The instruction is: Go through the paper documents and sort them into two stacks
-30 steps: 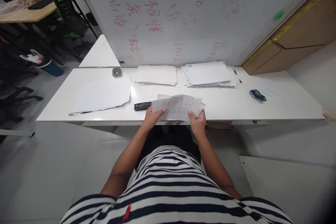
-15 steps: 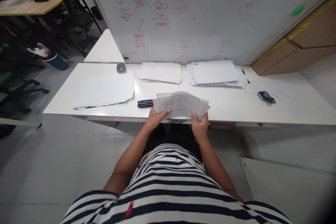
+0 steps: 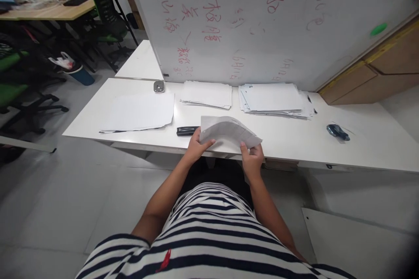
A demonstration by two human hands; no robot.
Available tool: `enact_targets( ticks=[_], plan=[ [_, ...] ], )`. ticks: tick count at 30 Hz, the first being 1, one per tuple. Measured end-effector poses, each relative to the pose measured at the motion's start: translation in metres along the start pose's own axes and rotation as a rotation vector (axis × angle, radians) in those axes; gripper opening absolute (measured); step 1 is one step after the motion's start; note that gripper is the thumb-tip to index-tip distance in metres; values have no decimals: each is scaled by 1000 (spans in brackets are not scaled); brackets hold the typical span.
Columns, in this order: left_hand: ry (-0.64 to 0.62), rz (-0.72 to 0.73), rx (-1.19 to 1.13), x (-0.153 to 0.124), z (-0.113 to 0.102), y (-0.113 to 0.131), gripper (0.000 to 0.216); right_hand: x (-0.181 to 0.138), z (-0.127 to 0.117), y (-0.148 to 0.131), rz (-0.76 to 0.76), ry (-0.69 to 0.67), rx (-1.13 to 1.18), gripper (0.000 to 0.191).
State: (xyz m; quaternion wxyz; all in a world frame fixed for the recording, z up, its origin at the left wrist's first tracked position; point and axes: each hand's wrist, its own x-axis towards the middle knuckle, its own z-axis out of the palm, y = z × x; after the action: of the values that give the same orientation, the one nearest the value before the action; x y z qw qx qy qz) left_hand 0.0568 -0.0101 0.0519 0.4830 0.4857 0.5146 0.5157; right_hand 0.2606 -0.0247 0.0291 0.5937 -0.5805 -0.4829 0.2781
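Note:
I hold a small sheaf of printed sheets [image 3: 229,133] over the near edge of a white table [image 3: 284,141]. My left hand [image 3: 196,148] grips its left edge, thumb on top. My right hand [image 3: 252,159] pinches its lower right corner. The sheets bow upward between my hands. A black stapler [image 3: 187,130] lies on the table just left of my left hand.
Three paper stacks lie on the table: a loose one at left [image 3: 140,112], one in the middle [image 3: 207,94], one at right [image 3: 274,100]. A small grey object [image 3: 159,87] sits near the whiteboard [image 3: 255,17]. A dark blue object [image 3: 337,131] lies far right. Office chairs [image 3: 108,13] stand at left.
The view has shifted, so the table sits further right in frame. The sheets have tilted and bowed more between my hands, which stay closed on them.

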Motion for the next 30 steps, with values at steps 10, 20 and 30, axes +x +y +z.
enact_targets(
  ticks=[10, 20, 30],
  plan=[
    [-11, -23, 110, -1, -2, -6, 34, -2, -7, 7, 125, -4, -89, 41],
    [153, 318, 803, 13, -50, 14, 37, -1, -45, 9, 343, -96, -4, 46],
    [-62, 272, 975, 48, -76, -17, 38, -12, -25, 21, 518, -207, 166, 48]
  ],
)
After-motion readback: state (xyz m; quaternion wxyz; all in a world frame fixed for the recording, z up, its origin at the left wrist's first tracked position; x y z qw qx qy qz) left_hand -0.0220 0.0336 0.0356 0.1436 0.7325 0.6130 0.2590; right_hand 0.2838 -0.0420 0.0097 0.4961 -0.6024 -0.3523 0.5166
